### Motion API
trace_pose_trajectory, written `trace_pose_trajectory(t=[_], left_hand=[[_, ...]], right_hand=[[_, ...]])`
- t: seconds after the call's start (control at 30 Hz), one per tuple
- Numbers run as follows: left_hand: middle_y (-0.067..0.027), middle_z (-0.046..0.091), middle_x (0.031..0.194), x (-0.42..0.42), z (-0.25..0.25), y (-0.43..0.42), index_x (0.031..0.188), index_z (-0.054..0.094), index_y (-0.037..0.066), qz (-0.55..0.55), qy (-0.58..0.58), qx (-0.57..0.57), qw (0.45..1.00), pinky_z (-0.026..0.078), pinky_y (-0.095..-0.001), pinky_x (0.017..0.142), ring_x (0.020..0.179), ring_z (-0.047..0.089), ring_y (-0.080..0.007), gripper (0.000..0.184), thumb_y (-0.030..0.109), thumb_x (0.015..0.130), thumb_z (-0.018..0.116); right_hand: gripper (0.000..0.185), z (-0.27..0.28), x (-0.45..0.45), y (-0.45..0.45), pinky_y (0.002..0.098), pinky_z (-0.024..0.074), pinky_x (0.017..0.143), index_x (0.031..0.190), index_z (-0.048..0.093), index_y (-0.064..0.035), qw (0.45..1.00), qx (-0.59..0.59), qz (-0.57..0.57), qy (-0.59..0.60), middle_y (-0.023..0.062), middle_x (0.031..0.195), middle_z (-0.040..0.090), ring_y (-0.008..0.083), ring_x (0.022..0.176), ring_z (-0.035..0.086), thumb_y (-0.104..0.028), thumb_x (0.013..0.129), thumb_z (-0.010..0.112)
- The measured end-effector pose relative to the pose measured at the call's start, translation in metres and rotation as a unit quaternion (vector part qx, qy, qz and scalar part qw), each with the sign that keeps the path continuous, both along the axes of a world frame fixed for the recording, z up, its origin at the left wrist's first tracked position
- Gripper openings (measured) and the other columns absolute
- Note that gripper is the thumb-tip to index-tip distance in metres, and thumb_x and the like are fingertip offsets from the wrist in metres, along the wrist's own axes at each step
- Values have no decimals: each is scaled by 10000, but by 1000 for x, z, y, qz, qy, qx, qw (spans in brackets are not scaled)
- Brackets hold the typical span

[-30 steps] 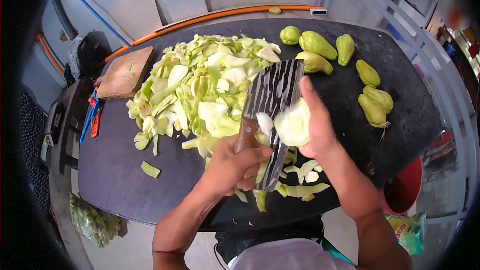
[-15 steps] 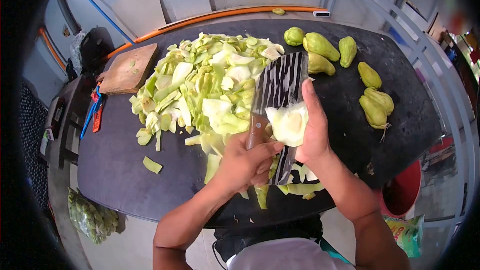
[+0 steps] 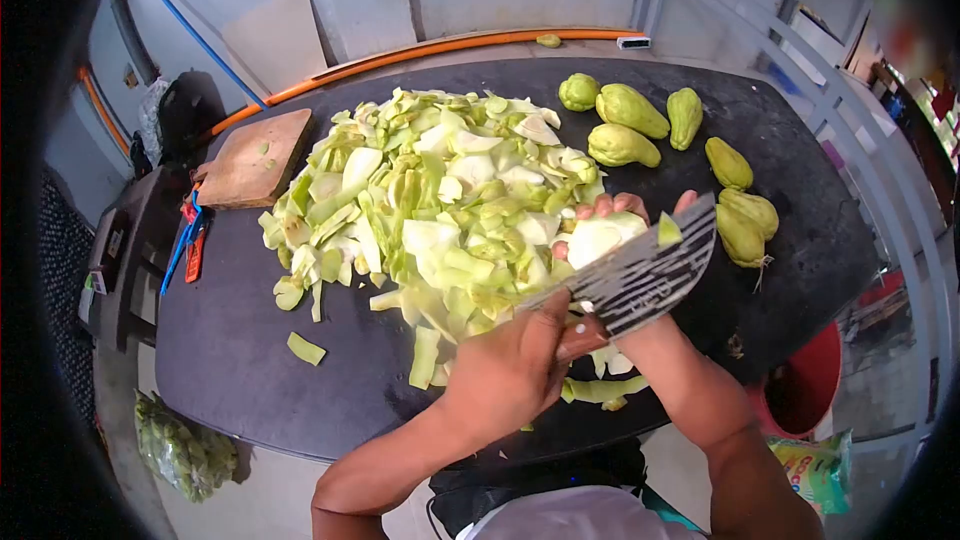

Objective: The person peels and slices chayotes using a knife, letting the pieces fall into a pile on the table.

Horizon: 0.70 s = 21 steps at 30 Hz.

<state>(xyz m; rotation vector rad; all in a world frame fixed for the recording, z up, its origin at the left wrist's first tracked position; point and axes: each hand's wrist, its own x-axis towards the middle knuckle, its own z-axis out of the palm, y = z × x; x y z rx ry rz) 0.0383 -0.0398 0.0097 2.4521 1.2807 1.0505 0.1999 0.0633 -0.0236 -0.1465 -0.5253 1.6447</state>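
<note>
My left hand [image 3: 507, 370] is closed round the brown handle of a cleaver [image 3: 650, 275]. Its broad blade has black and silver stripes and points up to the right, with a small green sliver stuck near its far edge. Behind the blade, my right hand [image 3: 612, 205] grips a pale peeled chayote [image 3: 600, 237]; the blade hides part of that hand and fruit. Beside both hands lies a large heap of chayote pieces and peelings [image 3: 440, 200]. A few loose peel strips [image 3: 605, 390] rest below the cleaver.
Several whole chayotes [image 3: 632, 112] lie at the right on the dark table [image 3: 270, 390]. A wooden board [image 3: 255, 158] and a red-handled tool [image 3: 195, 255] are at the left edge. On the floor stand a red bucket [image 3: 805, 380] and a bag of green produce [image 3: 185, 445].
The cleaver has swung from upright to slanting right, now in front of the chayote. My right hand has turned, its fingers now beyond the fruit. The view has shifted slightly.
</note>
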Motion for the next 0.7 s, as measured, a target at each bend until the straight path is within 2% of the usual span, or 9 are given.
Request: trace_pose_trajectory(t=[0.03, 0.1, 0.17, 0.43, 0.53, 0.63, 0.67, 0.7], left_hand=[[-136, 649, 866, 2, -5, 0, 1344, 481, -70, -5, 17, 17, 1000, 545, -374, 578, 715, 670, -285, 623, 60, 777, 703], [-126, 630, 857, 3, -10, 0, 1364, 467, -85, -14, 38, 41, 998, 539, -367, 568, 693, 656, -279, 671, 91, 765, 713], [-114, 608, 841, 4, -12, -1, 1378, 458, -89, -25, 46, 54, 997, 534, -361, 559, 675, 640, -273, 702, 121, 760, 714], [-104, 587, 798, 5, -11, -5, 1365, 472, -98, -27, 66, 41, 997, 525, -352, 545, 660, 634, -248, 684, 141, 767, 703], [-97, 584, 782, 9, -12, -2, 1351, 491, -94, -12, 59, 51, 997, 516, -340, 531, 637, 627, -234, 646, 117, 772, 686], [-111, 594, 833, 9, -11, -3, 1346, 489, -87, 1, 73, 36, 997, 523, -351, 570, 686, 645, -253, 666, 103, 748, 712], [-120, 599, 861, 9, -10, -4, 1347, 485, -84, 0, 81, 27, 996, 528, -358, 592, 715, 656, -266, 684, 101, 735, 728], [-109, 591, 826, 10, -12, -2, 1330, 500, -90, 3, 80, 47, 996, 520, -346, 566, 681, 643, -250, 647, 96, 747, 709]], right_hand=[[764, -1, 1, 3, 496, 560, 765, 932, 584, -112, 999, 33, -5, 7, 63, 951, 533, 253, 997, 558, -806, 923, 266], [797, 7, 7, -2, 492, 553, 745, 883, 601, -93, 999, -19, 0, 25, 71, 916, 567, 266, 938, 576, -816, 916, 268], [807, 10, 10, -2, 490, 544, 740, 857, 612, -81, 999, -22, 8, 36, 83, 887, 590, 274, 896, 585, -803, 927, 260], [823, 19, 12, -3, 477, 542, 731, 854, 620, -48, 999, 26, -13, 21, 106, 864, 604, 279, 824, 591, -759, 964, 220], [815, 6, 8, 1, 492, 557, 718, 882, 611, -45, 997, 72, -5, 9, 100, 866, 585, 279, 820, 582, -749, 971, 210], [806, 2, 2, -3, 522, 565, 707, 955, 614, -42, 998, 44, 9, 36, 99, 866, 566, 278, 858, 569, -737, 978, 207], [787, -1, 3, -3, 555, 573, 703, 1027, 617, -43, 997, 39, -4, 60, 105, 861, 551, 282, 903, 555, -722, 986, 219], [782, -2, 3, -2, 555, 579, 703, 1040, 619, -46, 997, 48, -7, 59, 106, 864, 552, 283, 916, 552, -718, 988, 222]])
